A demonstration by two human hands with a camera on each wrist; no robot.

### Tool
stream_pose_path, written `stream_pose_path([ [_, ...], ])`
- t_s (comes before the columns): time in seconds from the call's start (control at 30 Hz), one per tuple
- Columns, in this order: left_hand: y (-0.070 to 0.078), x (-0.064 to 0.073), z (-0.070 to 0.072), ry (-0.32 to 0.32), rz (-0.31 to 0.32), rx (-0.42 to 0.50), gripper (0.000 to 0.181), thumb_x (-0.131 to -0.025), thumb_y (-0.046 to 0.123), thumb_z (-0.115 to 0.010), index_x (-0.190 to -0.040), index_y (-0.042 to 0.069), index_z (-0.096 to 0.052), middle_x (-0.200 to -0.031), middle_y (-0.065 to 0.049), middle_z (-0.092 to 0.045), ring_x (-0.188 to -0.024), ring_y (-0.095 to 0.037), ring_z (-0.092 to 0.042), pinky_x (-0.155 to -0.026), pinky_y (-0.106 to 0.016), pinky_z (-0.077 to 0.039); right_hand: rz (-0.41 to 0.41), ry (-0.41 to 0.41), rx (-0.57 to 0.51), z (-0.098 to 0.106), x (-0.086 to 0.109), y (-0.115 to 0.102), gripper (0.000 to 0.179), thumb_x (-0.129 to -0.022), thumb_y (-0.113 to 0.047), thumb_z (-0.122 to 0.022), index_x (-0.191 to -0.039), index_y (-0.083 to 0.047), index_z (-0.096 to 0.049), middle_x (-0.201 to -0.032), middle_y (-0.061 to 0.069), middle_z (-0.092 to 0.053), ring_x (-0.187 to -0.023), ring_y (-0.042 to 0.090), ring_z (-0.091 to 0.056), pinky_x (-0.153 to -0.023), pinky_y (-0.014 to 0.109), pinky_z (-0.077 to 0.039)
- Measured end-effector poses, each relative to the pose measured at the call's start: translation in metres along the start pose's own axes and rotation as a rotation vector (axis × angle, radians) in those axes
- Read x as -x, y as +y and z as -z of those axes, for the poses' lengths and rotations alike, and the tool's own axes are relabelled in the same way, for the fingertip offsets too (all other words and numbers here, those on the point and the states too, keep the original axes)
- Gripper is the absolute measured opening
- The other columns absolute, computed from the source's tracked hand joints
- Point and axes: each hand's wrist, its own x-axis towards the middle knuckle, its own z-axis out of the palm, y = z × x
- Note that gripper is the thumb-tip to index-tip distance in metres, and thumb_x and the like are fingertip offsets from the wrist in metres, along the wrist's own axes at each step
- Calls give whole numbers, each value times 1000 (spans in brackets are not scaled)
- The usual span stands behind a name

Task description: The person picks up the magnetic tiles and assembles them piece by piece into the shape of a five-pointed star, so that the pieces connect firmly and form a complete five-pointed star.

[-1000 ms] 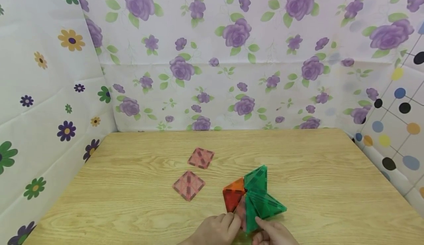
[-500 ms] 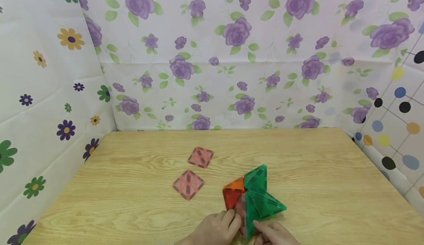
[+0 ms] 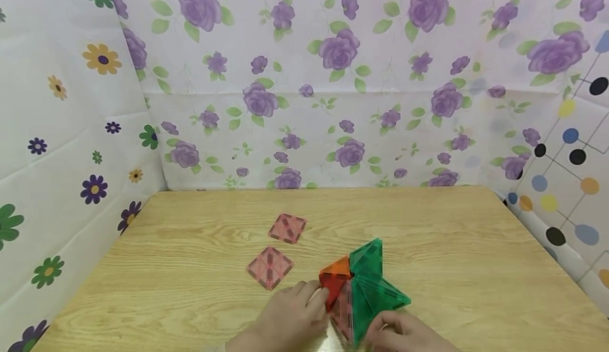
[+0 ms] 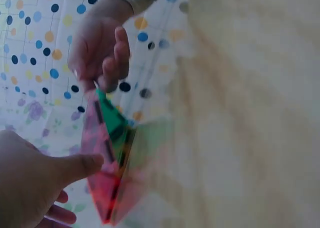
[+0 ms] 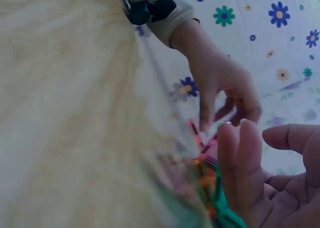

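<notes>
A star-like build of translucent magnetic tiles stands on the table: green tiles (image 3: 376, 291) at the back and right, an orange tile (image 3: 338, 266) and a red tile (image 3: 331, 284) at the left, a pink tile (image 3: 342, 315) in front. My left hand (image 3: 287, 312) is at the build's left side, fingertips by the red tile; in the left wrist view its thumb (image 4: 85, 165) extends over the pink and red tiles. Beside the front green point, my right hand (image 3: 404, 333) has loosely bent fingers; the right wrist view shows nothing between its fingers (image 5: 248, 163).
Two pink diamond-lying tiles, a nearer one (image 3: 269, 268) and a farther one (image 3: 287, 228), lie flat left of the build. The wooden table (image 3: 452, 235) meets a flowered cloth (image 3: 304, 130) at the back, with patterned cloths at both sides.
My left hand has left the front pink tile and moved up and left to the red one. My right hand has shifted slightly rightward. The front pink tile shows more.
</notes>
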Motion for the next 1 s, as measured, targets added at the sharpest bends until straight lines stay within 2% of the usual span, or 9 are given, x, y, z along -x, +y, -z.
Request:
stream_pose_path([
  [0.1, -12, 1, 3, -29, 16, -12, 55, -70, 49, -81, -107, 13, -59, -98, 1, -65, -79, -9, -65, -66, -16, -55, 38, -56, -5, 8, 4, -10, 32, -101, -20, -42, -114, 6, -56, -92, 1, -65, -78, 9, -62, -69, 23, -51],
  [0.23, -31, -1, 6, -17, 14, -17, 61, -67, 47, -84, -109, 11, -59, -98, -1, -65, -79, -11, -66, -65, -17, -55, 91, -88, 44, 15, 7, -28, 34, -103, -19, -41, -116, 11, -52, -89, 2, -67, -73, 9, -64, -61, 21, -53],
  [0.4, -60, -6, 1, 5, 52, 52, 58, -67, 39, -86, -109, 7, -62, -97, -3, -65, -80, -12, -65, -66, -19, -55, 139, -56, 207, 21, 3, -61, 32, -101, -18, -47, -116, 10, -52, -91, 12, -67, -72, 13, -66, -55, 29, -56],
  [0.57, -86, -7, -10, 0, 153, 75, 51, -69, 37, -85, -104, 8, -62, -92, -2, -62, -72, -11, -61, -59, -20, -53, 188, -18, 362, 33, -13, -90, 33, -101, -18, -49, -115, 11, -53, -95, 22, -65, -75, 19, -66, -58, 34, -57],
  [0.7, -102, -8, -19, -28, 246, 105, 48, -71, 37, -84, -102, 7, -62, -93, -3, -62, -73, -13, -61, -58, -21, -52, 191, 32, 428, 47, -32, -108, 33, -101, -21, -50, -117, 8, -54, -99, 20, -64, -78, 20, -65, -61, 34, -57],
  [0.93, -125, -15, -33, -142, 419, 215, 51, -74, 33, -82, -113, 5, -63, -104, -9, -64, -92, -22, -63, -72, -31, -57, 214, 148, 547, 67, -75, -128, 31, -99, -23, -54, -116, 2, -58, -96, 12, -65, -85, 31, -66, -66, 35, -58],
  [1.0, -130, -15, -36, -189, 465, 238, 55, -74, 34, -82, -115, 5, -62, -107, -11, -63, -96, -25, -63, -78, -36, -56, 212, 180, 568, 69, -88, -132, 31, -98, -24, -56, -116, 0, -59, -95, 11, -65, -85, 29, -66, -68, 35, -58],
])
